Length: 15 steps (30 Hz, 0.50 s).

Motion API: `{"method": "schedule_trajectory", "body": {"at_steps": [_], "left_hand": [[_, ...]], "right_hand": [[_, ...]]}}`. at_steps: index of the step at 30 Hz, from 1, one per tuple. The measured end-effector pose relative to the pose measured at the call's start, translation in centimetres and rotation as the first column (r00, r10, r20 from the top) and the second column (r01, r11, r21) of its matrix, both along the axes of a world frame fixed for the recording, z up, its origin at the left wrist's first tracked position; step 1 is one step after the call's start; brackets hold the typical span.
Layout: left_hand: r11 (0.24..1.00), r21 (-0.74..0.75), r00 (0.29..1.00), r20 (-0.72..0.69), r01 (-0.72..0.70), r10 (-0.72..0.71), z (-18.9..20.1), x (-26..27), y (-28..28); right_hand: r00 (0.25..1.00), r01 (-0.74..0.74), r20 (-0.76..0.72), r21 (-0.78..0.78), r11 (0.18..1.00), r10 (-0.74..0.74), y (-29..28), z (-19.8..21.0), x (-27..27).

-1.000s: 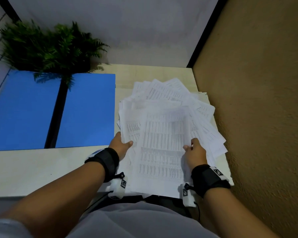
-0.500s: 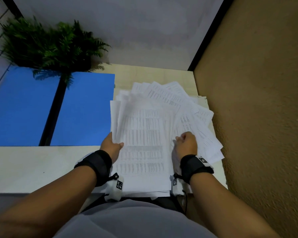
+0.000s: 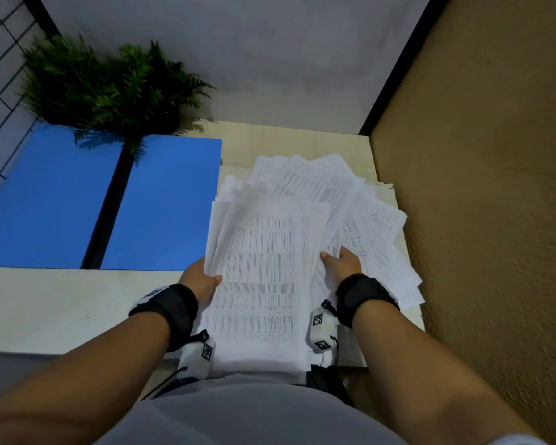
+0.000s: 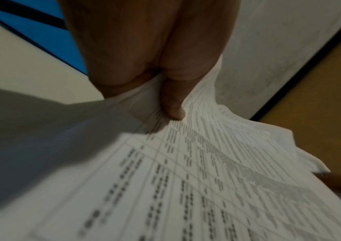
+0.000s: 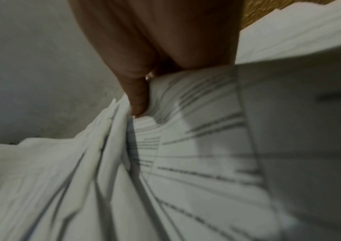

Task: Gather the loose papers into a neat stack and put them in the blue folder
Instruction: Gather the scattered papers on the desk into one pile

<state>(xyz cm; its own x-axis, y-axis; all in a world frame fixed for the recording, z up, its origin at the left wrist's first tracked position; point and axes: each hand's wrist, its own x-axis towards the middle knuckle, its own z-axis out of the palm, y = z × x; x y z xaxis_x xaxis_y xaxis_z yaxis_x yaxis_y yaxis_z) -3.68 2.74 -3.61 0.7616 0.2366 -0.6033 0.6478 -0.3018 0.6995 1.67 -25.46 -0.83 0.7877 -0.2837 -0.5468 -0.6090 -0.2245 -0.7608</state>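
While thumbs press on top, both hands (image 3: 203,279) (image 3: 342,263) grip papers (image 3: 257,284).

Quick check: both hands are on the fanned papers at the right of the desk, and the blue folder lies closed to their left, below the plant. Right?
Not quite. The blue folder lies open, its two panels flat either side of a dark spine, as the head view shows. The rest holds: left hand and right hand grip the fanned papers at the desk's right, and the folder lies left of them, below the plant.

Blurred, unreadable table print on papers (image 3: 260,274).
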Motion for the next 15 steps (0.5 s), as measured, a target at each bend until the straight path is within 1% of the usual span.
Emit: {"method": "schedule_trajectory", "body": {"at_steps": [2, 4, 6, 8, 9, 10, 11, 12, 14, 15], "left_hand": [[0.996, -0.029, 0.996, 0.016, -0.082, 0.082, 0.4, -0.2, 0.2], [0.985, -0.066, 0.986, 0.033, -0.160, 0.163, 1.0, -0.1, 0.5], [0.965, -0.135, 0.970, 0.063, -0.227, 0.237, 1.7, 0.1, 0.7], [0.935, -0.198, 0.949, 0.060, -0.294, 0.311, 2.3, 0.4, 0.9], [0.927, -0.208, 0.943, 0.051, -0.313, 0.330, 2.3, 0.7, 1.0], [0.921, -0.216, 0.940, 0.044, -0.323, 0.340, 2.5, 1.1, 1.1], [0.920, -0.230, 0.942, 0.029, -0.318, 0.333, 2.3, 1.7, 1.4], [0.923, -0.242, 0.949, 0.024, -0.300, 0.314, 1.4, 2.4, 1.8], [0.937, -0.249, 0.966, 0.021, -0.245, 0.258, -0.3, 3.6, 2.3], [0.941, -0.251, 0.971, 0.025, -0.225, 0.239, -0.9, 4.3, 2.2]], "right_hand": [[0.998, 0.049, 0.046, -0.019, 0.999, -0.048, -0.4, -0.2, 0.0], [0.989, 0.108, 0.098, 0.028, 0.994, -0.111, -1.3, -0.3, -0.2], [0.972, 0.164, 0.158, 0.061, 0.985, -0.172, -2.3, 0.3, -0.7], [0.964, 0.173, 0.191, 0.065, 0.983, -0.183, -3.8, 0.7, -1.3], [0.967, 0.150, 0.196, 0.084, 0.985, -0.164, -4.5, 1.0, -1.5], [0.972, 0.105, 0.202, 0.089, 0.990, -0.121, -5.1, 1.3, -1.6], [0.977, 0.039, 0.207, 0.058, 0.998, -0.050, -5.7, 1.5, -1.7], [0.980, -0.049, 0.194, -0.009, 0.999, 0.049, -6.1, 1.8, -1.6], [0.961, -0.224, 0.130, -0.145, 0.964, 0.243, -6.2, 2.5, -1.7], [0.945, -0.290, 0.101, -0.187, 0.939, 0.312, -6.1, 2.8, -1.8]]}}
